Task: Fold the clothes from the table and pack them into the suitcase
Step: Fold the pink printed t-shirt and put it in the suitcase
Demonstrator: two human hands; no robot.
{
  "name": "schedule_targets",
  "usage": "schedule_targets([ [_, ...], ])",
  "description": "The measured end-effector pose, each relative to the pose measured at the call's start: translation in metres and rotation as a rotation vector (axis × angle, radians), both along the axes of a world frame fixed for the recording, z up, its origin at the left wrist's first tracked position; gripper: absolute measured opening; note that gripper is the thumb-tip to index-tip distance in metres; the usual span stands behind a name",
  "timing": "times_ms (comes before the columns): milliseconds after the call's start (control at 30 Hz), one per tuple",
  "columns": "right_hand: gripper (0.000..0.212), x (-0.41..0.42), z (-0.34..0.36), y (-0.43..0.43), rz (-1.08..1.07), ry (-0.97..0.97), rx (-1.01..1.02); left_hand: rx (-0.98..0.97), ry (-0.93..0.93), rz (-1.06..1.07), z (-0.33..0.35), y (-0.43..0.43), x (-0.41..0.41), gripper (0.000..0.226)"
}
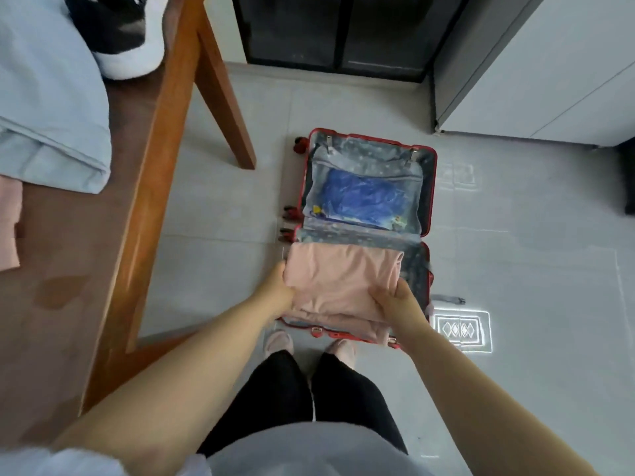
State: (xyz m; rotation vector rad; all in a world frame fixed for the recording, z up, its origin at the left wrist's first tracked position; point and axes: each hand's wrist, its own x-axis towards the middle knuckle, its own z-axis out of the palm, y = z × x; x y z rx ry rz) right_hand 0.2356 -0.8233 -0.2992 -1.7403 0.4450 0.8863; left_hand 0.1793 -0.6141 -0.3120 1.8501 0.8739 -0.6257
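Pink folded garment (340, 280) over near half of suitcase (427, 187); left hand (278, 290) grips its left edge, right hand (395, 304) grips its right edge.

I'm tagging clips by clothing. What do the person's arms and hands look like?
Both forearms are bare. Left hand and right hand show no gloves, watch or rings. A pale sleeve edge shows at the left upper arm; the right sleeve is out of frame.

Soft matt pink cloth garment (340, 280), red hard-shell suitcase (433, 187), wood table (147, 187), glossy floor tiles (536, 235)
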Motion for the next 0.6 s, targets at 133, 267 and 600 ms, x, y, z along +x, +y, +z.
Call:
schedule_targets([
  [133, 0.034, 0.015, -0.080, -0.010, 0.035, 0.027, -0.055, -0.068, 0.061, -0.025, -0.093, -0.009, 0.014, 0.054],
  [267, 0.025, 0.043, -0.185, -0.015, 0.053, -0.012, -0.124, -0.049, 0.039, 0.000, -0.200, -0.015, 0.041, 0.051],
  [600, 0.044, 0.126, -0.468, 0.015, 0.238, -0.110, -0.147, 0.219, 0.010, -0.092, -0.464, 0.006, 0.118, 0.062],
])
